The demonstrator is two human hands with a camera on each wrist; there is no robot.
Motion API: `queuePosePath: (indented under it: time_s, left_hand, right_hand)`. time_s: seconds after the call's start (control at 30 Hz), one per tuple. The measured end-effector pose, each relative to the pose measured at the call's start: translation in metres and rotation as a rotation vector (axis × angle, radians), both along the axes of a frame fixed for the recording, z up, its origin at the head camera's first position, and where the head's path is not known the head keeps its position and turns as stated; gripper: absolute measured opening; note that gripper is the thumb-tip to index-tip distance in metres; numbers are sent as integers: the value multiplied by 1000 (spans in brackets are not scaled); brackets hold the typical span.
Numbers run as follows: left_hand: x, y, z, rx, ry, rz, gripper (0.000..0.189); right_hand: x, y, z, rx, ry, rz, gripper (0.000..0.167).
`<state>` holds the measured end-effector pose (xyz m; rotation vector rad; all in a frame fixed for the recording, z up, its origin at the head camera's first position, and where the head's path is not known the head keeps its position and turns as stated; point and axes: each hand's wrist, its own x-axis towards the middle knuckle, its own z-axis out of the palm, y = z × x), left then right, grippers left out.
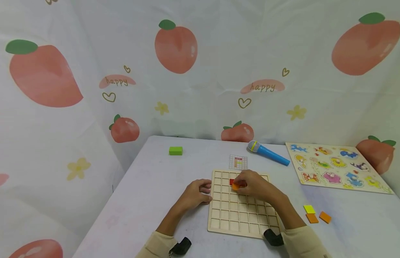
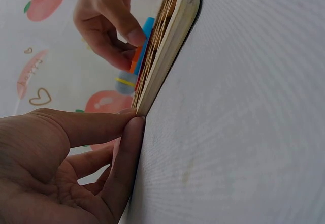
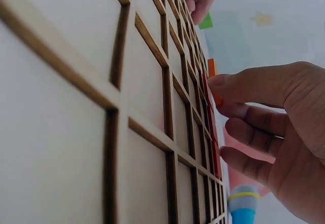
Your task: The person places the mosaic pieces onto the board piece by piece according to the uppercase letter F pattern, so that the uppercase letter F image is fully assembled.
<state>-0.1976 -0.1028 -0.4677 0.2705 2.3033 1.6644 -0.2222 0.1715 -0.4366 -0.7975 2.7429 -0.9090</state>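
An orange square tile [image 1: 235, 187] is pinched between the thumb and fingers of my right hand [image 1: 254, 184]. The tile stands tilted over the upper part of a wooden grid board [image 1: 224, 215]. Beside it, red tiles [image 1: 231, 182] lie in the grid, partly covered by the hand; the right wrist view shows the red row [image 3: 212, 132] under the fingers. At the board's left edge, my left hand [image 1: 196, 193] holds the rim with thumb and finger; the left wrist view shows these fingertips [image 2: 133, 125] meeting at the edge.
A printed pattern card [image 1: 238, 162] lies behind the board, with a blue toy microphone [image 1: 271, 154] nearby. At right are an animal puzzle board [image 1: 342, 166], a yellow tile [image 1: 309, 209] and two orange tiles [image 1: 312, 218]. A green block [image 1: 175, 151] lies at back left.
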Motion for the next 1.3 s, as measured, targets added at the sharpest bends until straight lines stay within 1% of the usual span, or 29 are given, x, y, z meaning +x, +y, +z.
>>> queuePosePath:
  time_s: [0.77,0.97,1.3]
  left_hand:
    - [-1,0,-2,-1,-3,-1,62]
    - [-1,0,-2,-1,-1,1,63]
    - [0,1,0,-8,1,9,62]
  right_hand:
    - [-1,-11,2,74,-9,12,20]
    - [0,-11,3,72,-2,11,20]
    - [2,-11,2,61,-37,-2,19]
